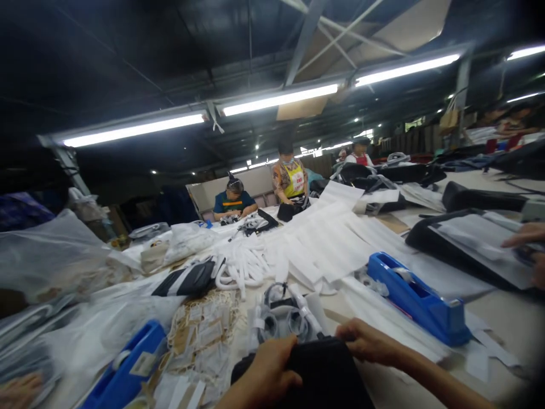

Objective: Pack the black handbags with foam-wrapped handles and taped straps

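Note:
A black item (326,375), perhaps a bag, lies in front of me at the bottom centre. My left hand (272,369) rests on its left part, with the fingers bent over the black material. At its upper right corner, the closed fingers of my right hand (366,341) grip the edge. Just beyond it are wrapped grey straps or handles (285,318) in clear and white wrapping. The underside of the black item is hidden.
Blue tape dispensers stand at right (419,298) and lower left (128,363). Tags with strings (204,329) lie left of centre. White foam sheets (327,238) and white strips (242,264) spread beyond. Other people's hands show at both edges; several people work farther back.

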The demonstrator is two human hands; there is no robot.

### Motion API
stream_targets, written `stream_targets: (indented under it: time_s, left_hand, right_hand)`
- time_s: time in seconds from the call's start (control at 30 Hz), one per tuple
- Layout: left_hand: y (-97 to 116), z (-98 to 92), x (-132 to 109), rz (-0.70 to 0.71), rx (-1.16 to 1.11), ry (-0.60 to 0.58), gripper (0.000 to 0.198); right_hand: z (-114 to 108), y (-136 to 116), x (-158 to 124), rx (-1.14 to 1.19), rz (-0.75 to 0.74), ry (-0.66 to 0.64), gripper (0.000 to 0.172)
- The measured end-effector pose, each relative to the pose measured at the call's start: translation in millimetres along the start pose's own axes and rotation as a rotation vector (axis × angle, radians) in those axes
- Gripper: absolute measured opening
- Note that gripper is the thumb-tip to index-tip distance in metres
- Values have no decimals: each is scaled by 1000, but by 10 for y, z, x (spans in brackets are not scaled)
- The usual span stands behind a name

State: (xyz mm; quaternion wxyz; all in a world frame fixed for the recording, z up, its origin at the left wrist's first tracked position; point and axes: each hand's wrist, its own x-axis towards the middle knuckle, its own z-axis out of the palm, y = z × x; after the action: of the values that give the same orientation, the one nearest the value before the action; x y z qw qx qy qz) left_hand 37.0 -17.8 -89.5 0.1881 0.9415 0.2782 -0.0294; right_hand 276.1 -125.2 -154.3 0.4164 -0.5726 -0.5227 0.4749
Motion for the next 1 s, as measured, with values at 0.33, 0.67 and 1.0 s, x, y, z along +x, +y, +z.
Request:
stream_targets:
  time_s: [0.33,0.67,1.0]
  left_hand:
    - [-120,53,159,-67,37,-130,55]
    - [-12,-25,20,-8,-35,-33,42]
    - [-4,-18,49,86,45,-50,36]
  right_hand:
    - [-332,204,-58,-217,35,-53,45]
    - [13,139,120,-126,-134,160,22]
    - [145,136,47,248,-102,8,41]
